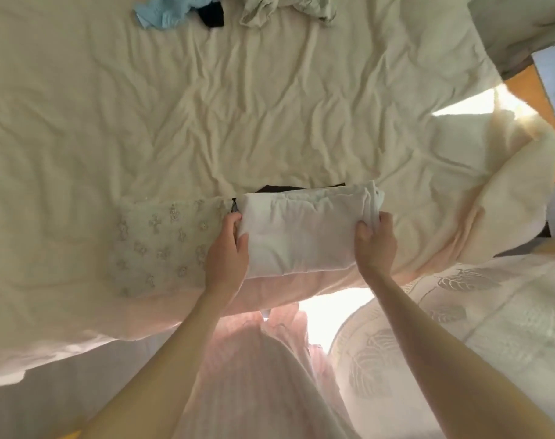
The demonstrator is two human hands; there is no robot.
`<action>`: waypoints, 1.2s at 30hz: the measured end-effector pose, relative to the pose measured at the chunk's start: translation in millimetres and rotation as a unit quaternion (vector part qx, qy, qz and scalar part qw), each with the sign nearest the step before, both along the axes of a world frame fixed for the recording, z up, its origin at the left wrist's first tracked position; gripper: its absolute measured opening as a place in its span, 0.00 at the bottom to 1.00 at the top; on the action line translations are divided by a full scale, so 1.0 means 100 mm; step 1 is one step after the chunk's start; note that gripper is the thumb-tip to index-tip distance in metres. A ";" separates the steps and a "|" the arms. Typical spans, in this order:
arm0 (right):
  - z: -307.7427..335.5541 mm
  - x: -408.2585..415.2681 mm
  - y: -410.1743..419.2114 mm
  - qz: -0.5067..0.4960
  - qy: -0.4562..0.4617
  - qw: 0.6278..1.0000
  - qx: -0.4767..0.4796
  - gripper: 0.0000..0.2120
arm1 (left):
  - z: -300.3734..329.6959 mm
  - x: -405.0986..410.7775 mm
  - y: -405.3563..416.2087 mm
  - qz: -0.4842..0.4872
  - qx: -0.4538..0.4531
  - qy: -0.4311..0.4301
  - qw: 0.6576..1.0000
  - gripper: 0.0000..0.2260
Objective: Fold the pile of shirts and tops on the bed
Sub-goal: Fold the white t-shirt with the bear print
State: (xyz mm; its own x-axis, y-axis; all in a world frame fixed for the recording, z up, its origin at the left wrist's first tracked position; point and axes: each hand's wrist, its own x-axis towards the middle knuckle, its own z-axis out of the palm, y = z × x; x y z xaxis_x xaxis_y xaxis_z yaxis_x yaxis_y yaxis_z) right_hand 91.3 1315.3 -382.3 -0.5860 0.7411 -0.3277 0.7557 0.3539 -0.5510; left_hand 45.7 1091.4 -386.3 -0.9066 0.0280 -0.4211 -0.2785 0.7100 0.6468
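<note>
Left hand (227,248) grips white top (301,229) at one end | right hand (376,245) grips the other | folded, on bed (206,106) | fingers curled round fabric

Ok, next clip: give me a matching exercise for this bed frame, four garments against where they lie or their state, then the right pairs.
Things:
1. white folded top
2. light blue garment
3. embroidered top
4. dark garment

Places or states:
A. crumpled at the far edge of the bed
B. lying flat beside the left hand
C. gripped at both ends by the left hand and the right hand
D. peeking out from behind the held top

Pairs: 1-C, 2-A, 3-B, 4-D
</note>
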 end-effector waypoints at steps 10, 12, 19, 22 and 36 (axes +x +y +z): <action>-0.31 0.03 0.20 0.148 0.045 0.985 0.080 0.23 | -0.17 0.18 0.19 -0.280 -0.219 0.237 0.904 0.26; -0.39 0.06 0.08 0.256 0.075 0.953 0.141 0.24 | -0.35 0.18 0.22 -0.335 -0.241 0.219 0.884 0.30; -0.92 0.07 0.19 0.393 -0.066 0.900 0.176 0.28 | -0.87 0.00 0.18 -0.362 -0.289 0.159 0.872 0.27; -0.88 0.00 0.22 0.419 -0.111 0.885 0.169 0.30 | -0.83 -0.05 0.22 -0.366 -0.285 0.124 0.877 0.28; 0.90 -0.15 -1.07 0.559 0.029 0.799 0.220 0.28 | 0.97 0.49 -0.73 -0.050 -0.189 0.156 0.968 0.23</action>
State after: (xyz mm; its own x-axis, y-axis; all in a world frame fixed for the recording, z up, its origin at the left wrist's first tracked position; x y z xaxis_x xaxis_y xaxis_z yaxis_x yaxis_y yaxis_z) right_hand 76.1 1208.8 -292.7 -0.9671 -0.2197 -0.1280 -0.1899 0.9588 -0.2111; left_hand 94.5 1018.3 -289.7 -0.9921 0.0188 -0.1241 -0.0297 0.9257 0.3771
